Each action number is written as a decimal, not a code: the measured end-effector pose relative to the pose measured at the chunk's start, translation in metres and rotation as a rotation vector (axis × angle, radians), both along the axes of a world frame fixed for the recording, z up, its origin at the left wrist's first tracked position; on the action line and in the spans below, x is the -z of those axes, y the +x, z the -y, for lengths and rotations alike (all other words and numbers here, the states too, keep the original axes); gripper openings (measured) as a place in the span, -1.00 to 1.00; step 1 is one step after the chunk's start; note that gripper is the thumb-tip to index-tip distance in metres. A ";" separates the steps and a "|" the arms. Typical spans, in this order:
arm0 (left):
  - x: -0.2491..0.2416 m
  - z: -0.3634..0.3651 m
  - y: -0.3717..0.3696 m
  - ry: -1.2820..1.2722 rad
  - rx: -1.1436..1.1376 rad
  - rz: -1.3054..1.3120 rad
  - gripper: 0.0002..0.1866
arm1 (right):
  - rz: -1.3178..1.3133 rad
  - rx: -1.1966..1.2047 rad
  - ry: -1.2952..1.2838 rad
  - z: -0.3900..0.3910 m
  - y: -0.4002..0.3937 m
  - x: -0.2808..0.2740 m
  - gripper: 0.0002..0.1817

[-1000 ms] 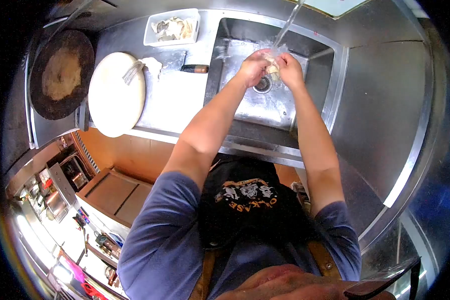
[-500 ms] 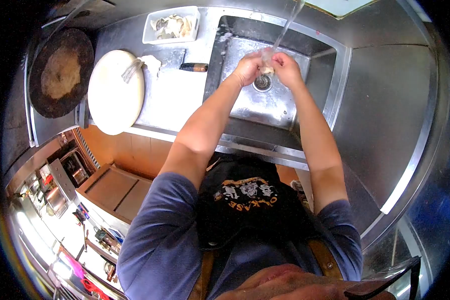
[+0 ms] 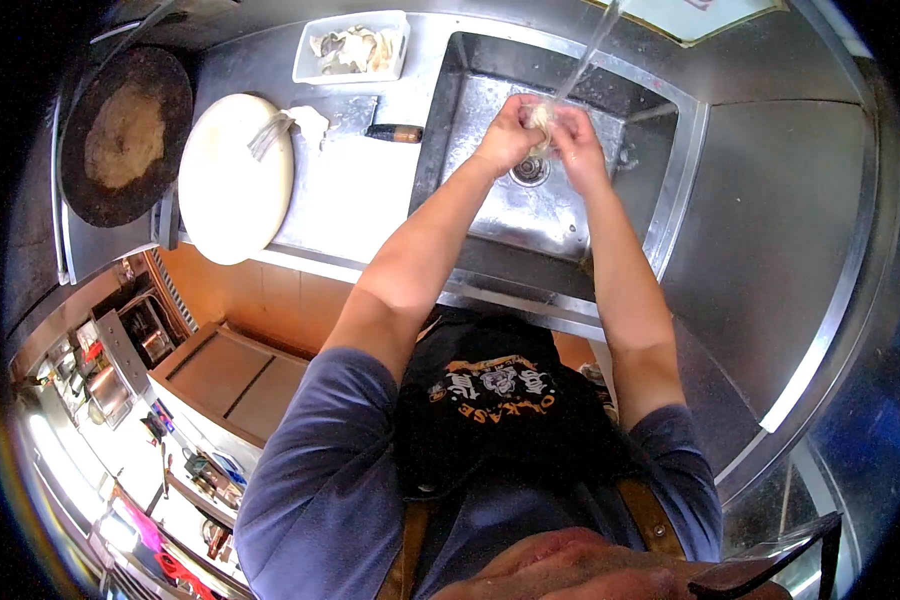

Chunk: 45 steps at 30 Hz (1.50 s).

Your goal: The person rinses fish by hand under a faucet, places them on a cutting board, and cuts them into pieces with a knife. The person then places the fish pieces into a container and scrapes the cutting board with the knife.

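Over the sink point(image 3: 460, 225), my left hand point(image 3: 508, 138) has its fingers closed around a pale, soft-looking piece of food point(image 3: 541, 122). My right hand point(image 3: 580, 148) meets it from the other side, fingers bent against the same piece. Water from a running stream point(image 3: 592, 48) falls onto the hands and splashes, so the piece's exact kind and the fingertips are blurred. Below the hands lies the round drain point(image 3: 530, 171).
Left of the sink lies a knife with a dark handle point(image 3: 395, 133). A clear plastic tub point(image 3: 402, 62) with several pale pieces stands behind it. Further left are a round white board point(image 3: 232, 205), with a crumpled white item point(image 3: 310, 123) at its edge, and a dark round pan point(image 3: 125, 140).
The pale piece has been turned and lifted slightly between my fingers. My right hand's fingers have shifted around it, and the view has moved a little.
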<state>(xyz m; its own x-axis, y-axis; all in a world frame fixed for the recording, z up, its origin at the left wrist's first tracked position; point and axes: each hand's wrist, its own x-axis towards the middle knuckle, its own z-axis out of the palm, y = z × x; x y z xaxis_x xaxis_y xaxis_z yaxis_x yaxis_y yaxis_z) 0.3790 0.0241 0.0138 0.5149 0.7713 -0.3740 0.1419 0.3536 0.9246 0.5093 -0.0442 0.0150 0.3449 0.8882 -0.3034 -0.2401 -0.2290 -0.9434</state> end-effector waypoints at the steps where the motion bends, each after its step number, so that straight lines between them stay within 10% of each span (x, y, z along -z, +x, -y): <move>1: 0.000 0.000 -0.001 0.038 0.007 -0.003 -0.42 | 0.000 0.000 0.002 -0.001 0.002 0.003 -0.82; 7: 0.003 0.005 0.003 0.019 -0.017 -0.030 -0.44 | 0.491 -0.057 -0.109 -0.012 0.014 0.034 -0.81; 11: 0.010 0.005 0.006 0.003 -0.063 0.022 -0.44 | 0.056 0.019 -0.146 -0.007 0.012 0.025 -0.79; 22: -0.010 0.011 0.004 0.066 -0.021 -0.092 -0.50 | 0.375 -0.093 -0.099 -0.012 0.012 0.020 -0.74; 31: 0.010 0.008 0.003 0.123 -0.101 -0.001 -0.55 | -0.306 0.057 -0.132 0.001 0.018 0.034 -0.76; 36: -0.007 0.005 0.005 0.113 -0.075 0.037 -0.61 | 1.153 0.057 0.401 0.000 0.013 -0.014 -0.69; 39: -0.003 0.005 0.006 -0.019 -0.089 0.193 -0.62 | 0.652 -0.203 0.214 -0.003 0.017 -0.006 -0.66; 45: 0.007 0.016 0.013 -0.178 -0.197 0.236 -0.60 | 0.651 -0.017 0.201 -0.010 0.012 -0.001 -0.77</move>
<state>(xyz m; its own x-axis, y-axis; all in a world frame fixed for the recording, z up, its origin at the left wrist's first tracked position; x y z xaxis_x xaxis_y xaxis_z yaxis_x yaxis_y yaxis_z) 0.3918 0.0084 0.0066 0.4511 0.7979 -0.3999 -0.1555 0.5115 0.8451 0.5217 -0.0347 0.0160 0.3869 0.9125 0.1328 0.3931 -0.0330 -0.9189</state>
